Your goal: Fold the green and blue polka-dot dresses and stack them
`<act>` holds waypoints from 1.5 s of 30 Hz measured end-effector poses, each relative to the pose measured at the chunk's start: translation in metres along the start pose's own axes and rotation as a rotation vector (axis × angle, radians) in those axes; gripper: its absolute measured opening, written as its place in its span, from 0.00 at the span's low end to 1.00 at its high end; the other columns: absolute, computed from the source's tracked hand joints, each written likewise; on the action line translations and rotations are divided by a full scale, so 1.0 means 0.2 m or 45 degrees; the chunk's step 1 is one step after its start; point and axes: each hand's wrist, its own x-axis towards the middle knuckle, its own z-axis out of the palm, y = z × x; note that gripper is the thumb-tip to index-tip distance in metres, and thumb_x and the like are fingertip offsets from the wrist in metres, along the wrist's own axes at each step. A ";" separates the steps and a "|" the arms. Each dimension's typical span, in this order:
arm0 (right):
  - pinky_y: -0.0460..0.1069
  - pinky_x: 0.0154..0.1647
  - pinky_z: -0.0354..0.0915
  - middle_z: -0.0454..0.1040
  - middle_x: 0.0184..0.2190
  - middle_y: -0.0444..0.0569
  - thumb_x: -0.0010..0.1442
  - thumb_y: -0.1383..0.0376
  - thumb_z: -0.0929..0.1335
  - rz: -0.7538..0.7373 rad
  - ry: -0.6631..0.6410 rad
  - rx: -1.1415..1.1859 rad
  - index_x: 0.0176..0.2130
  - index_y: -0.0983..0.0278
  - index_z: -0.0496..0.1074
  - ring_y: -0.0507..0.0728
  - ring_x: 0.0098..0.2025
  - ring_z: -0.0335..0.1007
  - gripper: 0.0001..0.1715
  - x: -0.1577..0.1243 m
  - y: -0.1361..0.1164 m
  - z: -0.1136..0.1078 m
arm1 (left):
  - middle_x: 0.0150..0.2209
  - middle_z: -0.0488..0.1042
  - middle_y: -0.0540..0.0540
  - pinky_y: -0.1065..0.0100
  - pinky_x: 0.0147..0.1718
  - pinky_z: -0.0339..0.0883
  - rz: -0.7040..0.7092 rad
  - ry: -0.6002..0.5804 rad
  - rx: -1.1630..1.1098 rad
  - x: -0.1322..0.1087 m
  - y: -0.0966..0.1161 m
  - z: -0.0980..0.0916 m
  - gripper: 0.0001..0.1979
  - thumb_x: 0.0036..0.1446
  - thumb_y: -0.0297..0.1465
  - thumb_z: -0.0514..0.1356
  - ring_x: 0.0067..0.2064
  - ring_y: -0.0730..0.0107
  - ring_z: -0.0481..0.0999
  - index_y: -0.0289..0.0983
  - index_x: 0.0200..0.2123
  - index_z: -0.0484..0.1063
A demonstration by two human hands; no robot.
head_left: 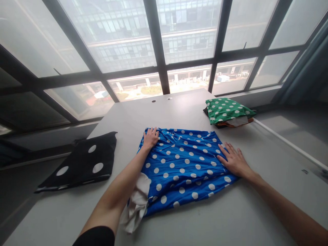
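A blue cloth with white polka dots (pixel 183 167) lies spread on the grey table (pixel 230 218) in front of me. My left hand (pixel 150 137) rests on its far left corner, fingers curled down onto the fabric. My right hand (pixel 233 159) lies flat on the cloth's right edge with fingers stretched out. A white piece of fabric (pixel 137 205) sticks out from under the blue cloth's near left corner, partly covered by my left forearm.
A folded black cloth with large white dots (pixel 84 164) lies at the table's left edge. A stack of folded cloths topped by a green polka-dot one (pixel 227 110) sits at the far right. Large windows (pixel 159 51) rise behind the table. A white rail (pixel 287 143) runs along the right.
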 end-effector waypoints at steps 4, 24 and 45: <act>0.70 0.74 0.41 0.44 0.78 0.54 0.72 0.43 0.50 0.002 0.007 0.011 0.76 0.57 0.50 0.66 0.78 0.39 0.43 0.00 0.01 0.01 | 0.75 0.55 0.39 0.39 0.72 0.39 0.275 0.075 -0.037 -0.14 0.11 -0.04 0.29 0.74 0.42 0.46 0.76 0.48 0.49 0.40 0.73 0.60; 0.75 0.72 0.44 0.49 0.76 0.58 0.70 0.41 0.50 -0.072 0.119 0.048 0.75 0.61 0.54 0.71 0.76 0.44 0.46 0.02 0.11 0.12 | 0.70 0.66 0.46 0.50 0.70 0.57 0.571 -0.474 -0.471 -1.14 -0.20 -0.62 0.26 0.67 0.38 0.64 0.73 0.55 0.59 0.51 0.67 0.69; 0.76 0.70 0.47 0.53 0.75 0.59 0.68 0.41 0.53 -0.052 0.125 0.091 0.74 0.61 0.57 0.73 0.75 0.47 0.47 0.05 0.11 0.12 | 0.42 0.82 0.45 0.64 0.45 0.75 0.217 0.141 -0.450 -1.09 -0.27 -0.56 0.12 0.65 0.29 0.56 0.43 0.61 0.82 0.41 0.40 0.81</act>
